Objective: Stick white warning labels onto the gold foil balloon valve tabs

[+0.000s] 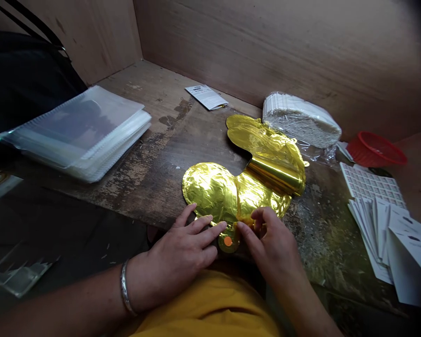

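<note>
Left hand lay spread on the gold foil balloon, right hand apparently pinching its neck, just beside an orange dot.

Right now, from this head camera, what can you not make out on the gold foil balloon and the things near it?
In the head view:
Lower part of the gold foil balloon: the left hand and right hand cover it.
Orange dot: too small to tell if it is a sticker or print.
Small card: its print is too small to read.
White cards: the right edge cuts them off.
</note>
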The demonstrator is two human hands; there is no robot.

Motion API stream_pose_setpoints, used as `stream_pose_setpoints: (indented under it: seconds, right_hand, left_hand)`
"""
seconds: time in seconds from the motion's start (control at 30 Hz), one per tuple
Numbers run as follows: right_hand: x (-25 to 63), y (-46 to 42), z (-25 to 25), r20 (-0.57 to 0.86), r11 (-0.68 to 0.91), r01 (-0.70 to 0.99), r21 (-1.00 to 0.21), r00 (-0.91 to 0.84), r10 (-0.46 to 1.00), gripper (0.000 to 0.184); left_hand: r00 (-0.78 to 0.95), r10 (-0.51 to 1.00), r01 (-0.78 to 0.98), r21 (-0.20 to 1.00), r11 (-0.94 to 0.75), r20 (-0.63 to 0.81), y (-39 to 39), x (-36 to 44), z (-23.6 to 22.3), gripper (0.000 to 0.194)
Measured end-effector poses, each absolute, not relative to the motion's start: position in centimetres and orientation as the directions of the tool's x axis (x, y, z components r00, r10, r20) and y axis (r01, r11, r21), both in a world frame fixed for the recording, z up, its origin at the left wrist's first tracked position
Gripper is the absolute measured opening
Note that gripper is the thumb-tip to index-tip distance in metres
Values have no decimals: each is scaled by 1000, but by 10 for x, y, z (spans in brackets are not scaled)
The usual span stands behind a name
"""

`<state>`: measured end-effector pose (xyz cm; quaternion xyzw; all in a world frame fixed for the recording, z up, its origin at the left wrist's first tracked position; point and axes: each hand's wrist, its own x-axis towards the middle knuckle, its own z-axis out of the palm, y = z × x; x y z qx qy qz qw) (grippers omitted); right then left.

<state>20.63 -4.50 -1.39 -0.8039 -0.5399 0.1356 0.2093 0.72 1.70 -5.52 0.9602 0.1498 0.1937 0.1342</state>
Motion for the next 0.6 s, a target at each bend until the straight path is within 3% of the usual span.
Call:
stream_pose_setpoints:
  seconds: [0.1,0.2,0.27,0.37,0.47,0.6]
  right_hand:
    - [207,-46,-18,48,-246,831,-499,309,950,22]
    - [214,-46,-21,-15,-321,825,-466,356,935,17]
    - [222,-49,-21,63,-281,851,-443,342,937,13]
    - [229,-59,-19,255,45,932,-360,52,966,16]
    - [227,-69,-21,278,355,902,-246,-285,917,38]
    - [219,-70,-27,335,429,867,-254,-337,880,33]
  left_hand:
    - [876,351,240,333,-912,330,17,8,-56,10]
    - [878,369,234,398,-887,306,18,3,-51,10]
    - [876,401,257,445,-858,268,19,-4,-45,10]
    - [866,454,321,466,-824,207,21,-16,-36,12]
    - [882,446,330,475,-816,154,22,-22,-31,15]
    - [890,433,320,482,-816,143,21,-20,-29,17]
